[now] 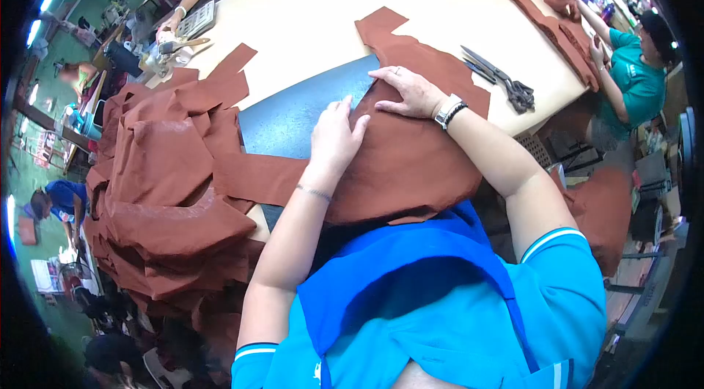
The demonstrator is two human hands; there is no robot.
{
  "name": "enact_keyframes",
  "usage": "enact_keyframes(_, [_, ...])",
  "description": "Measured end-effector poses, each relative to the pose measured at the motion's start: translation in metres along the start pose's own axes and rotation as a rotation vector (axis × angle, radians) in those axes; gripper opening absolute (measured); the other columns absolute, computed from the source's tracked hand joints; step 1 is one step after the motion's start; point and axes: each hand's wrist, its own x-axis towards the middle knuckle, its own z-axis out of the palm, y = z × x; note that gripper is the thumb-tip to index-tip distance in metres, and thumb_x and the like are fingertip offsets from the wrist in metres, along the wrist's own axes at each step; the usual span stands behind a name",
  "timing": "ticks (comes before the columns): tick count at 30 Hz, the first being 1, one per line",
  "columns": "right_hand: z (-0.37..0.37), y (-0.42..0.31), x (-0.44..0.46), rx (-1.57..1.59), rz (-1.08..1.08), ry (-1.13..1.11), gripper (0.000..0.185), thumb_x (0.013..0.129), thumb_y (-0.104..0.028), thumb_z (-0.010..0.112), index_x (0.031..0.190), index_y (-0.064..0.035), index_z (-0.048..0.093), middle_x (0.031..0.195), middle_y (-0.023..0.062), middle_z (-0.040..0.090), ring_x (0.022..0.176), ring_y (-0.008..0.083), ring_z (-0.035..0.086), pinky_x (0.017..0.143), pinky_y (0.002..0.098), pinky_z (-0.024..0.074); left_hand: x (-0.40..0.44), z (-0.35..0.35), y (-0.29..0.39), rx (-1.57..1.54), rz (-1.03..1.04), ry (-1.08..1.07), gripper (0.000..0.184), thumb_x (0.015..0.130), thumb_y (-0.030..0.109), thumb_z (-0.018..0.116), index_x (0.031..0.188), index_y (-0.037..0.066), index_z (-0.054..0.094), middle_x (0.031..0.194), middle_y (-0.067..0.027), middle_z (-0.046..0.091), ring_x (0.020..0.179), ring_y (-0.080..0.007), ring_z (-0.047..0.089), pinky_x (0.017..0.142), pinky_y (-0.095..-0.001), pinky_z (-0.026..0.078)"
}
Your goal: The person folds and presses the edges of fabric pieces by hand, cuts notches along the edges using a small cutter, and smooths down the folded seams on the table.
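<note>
At the far left, a pile of brown fabric pieces [169, 169] is lying on and overhanging the edge of the pale table [440, 4]. To its right, a blue-grey board [297, 112] is lying flat, its right side being covered by a broad brown piece [411, 162]. The left hand [338, 141] is resting palm down at the left side of the brown piece, fingers extended, thumb apart, gripping nothing. The right hand [413, 94] is lying open across the upper part of the same piece, fingers extended, fingertips near the board's edge; whether they are pinching the fabric cannot be determined. Farther right, dark-handled scissors [506, 81] are lying just beside the brown piece. At the far right, a co-worker [636, 70] is handling brown strips [550, 33].
</note>
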Motion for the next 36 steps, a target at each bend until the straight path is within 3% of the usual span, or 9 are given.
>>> enact_keyframes(4, [-0.003,-0.001,0.001,0.015,0.017,-0.059,0.053,0.090,-0.038,0.069,0.133,-0.0098,0.057,0.135,0.0149,0.055,0.126,0.0314,0.052,0.108,0.0397,0.0432,-0.004,0.015,-0.007,-0.127,-0.001,0.005,0.025,0.091,0.015,0.067,0.112,0.004,0.070,0.098,-0.0135,0.066,0.089,-0.0303,0.067,0.079,-0.0388,0.054])
enact_keyframes(9, [0.003,0.010,-0.001,-0.080,-0.053,-0.090,0.048,0.094,-0.039,0.064,0.131,-0.0090,0.061,0.139,0.0166,0.053,0.127,0.0321,0.051,0.107,0.0391,0.0438,-0.026,0.009,-0.010,-0.096,0.023,0.062,0.017,0.093,0.015,0.065,0.106,0.007,0.072,0.095,-0.0127,0.066,0.081,-0.0305,0.067,0.071,-0.0384,0.055])
enact_keyframes(11, [0.001,0.010,0.000,-0.073,-0.046,-0.149,0.056,0.093,-0.046,0.063,0.135,-0.0083,0.057,0.143,0.0174,0.050,0.132,0.0330,0.047,0.111,0.0449,0.0399,-0.029,0.009,-0.011,-0.074,0.031,0.064,0.017,0.093,0.014,0.064,0.106,0.007,0.072,0.096,-0.0128,0.066,0.081,-0.0307,0.067,0.072,-0.0387,0.055])
enact_keyframes(14, [-0.009,-0.003,-0.002,-0.173,0.005,-0.272,0.078,0.085,-0.063,0.064,0.145,-0.0154,0.047,0.152,0.0217,0.038,0.142,0.0374,0.035,0.112,0.0621,0.0320,-0.029,0.008,-0.008,-0.047,0.054,0.072,0.017,0.093,0.014,0.064,0.107,0.006,0.072,0.097,-0.0131,0.065,0.081,-0.0310,0.067,0.072,-0.0390,0.055])
enact_keyframes(18, [-0.021,-0.029,-0.004,-0.316,-0.010,-0.490,0.102,0.069,-0.086,0.058,0.152,-0.0318,0.036,0.157,0.0289,0.021,0.148,0.0451,0.015,0.104,0.0804,0.0207,-0.030,0.009,-0.007,-0.037,0.073,0.080,0.017,0.093,0.013,0.063,0.106,0.006,0.072,0.097,-0.0135,0.065,0.082,-0.0315,0.067,0.072,-0.0395,0.055])
enact_keyframes(25, [-0.019,-0.002,0.001,-0.451,0.196,-0.305,0.093,0.078,-0.085,0.048,0.152,-0.0279,0.038,0.158,0.0239,0.024,0.148,0.0426,0.021,0.106,0.0786,0.0173,-0.031,0.008,-0.007,-0.045,0.066,0.079,0.017,0.093,0.012,0.063,0.106,0.005,0.072,0.097,-0.0138,0.065,0.082,-0.0317,0.066,0.072,-0.0394,0.055])
enact_keyframes(26, [-0.013,-0.003,-0.003,-0.553,0.125,-0.166,0.085,0.084,-0.076,0.051,0.147,-0.0194,0.044,0.154,0.0230,0.034,0.143,0.0396,0.032,0.110,0.0690,0.0250,-0.030,0.007,-0.007,-0.042,0.068,0.074,0.017,0.092,0.011,0.063,0.106,0.005,0.072,0.096,-0.0138,0.065,0.082,-0.0317,0.066,0.072,-0.0393,0.055])
enact_keyframes(30, [0.003,-0.037,-0.004,-0.073,-0.212,-0.154,0.069,0.089,-0.060,0.060,0.134,-0.0083,0.055,0.136,0.0195,0.053,0.126,0.0321,0.052,0.108,0.0473,0.0390,-0.032,0.001,-0.006,-0.093,0.029,0.027,0.017,0.091,0.011,0.064,0.105,0.004,0.072,0.093,-0.0138,0.064,0.081,-0.0314,0.066,0.072,-0.0390,0.055])
enact_keyframes(36, [0.010,-0.052,-0.016,-0.167,-0.151,-0.197,0.072,0.088,-0.065,0.057,0.138,-0.0130,0.053,0.143,0.0198,0.047,0.136,0.0355,0.042,0.107,0.0612,0.0364,-0.053,-0.026,-0.011,-0.087,0.020,-0.058,0.016,0.089,0.009,0.066,0.103,0.004,0.073,0.090,-0.0137,0.065,0.081,-0.0308,0.066,0.074,-0.0395,0.054])
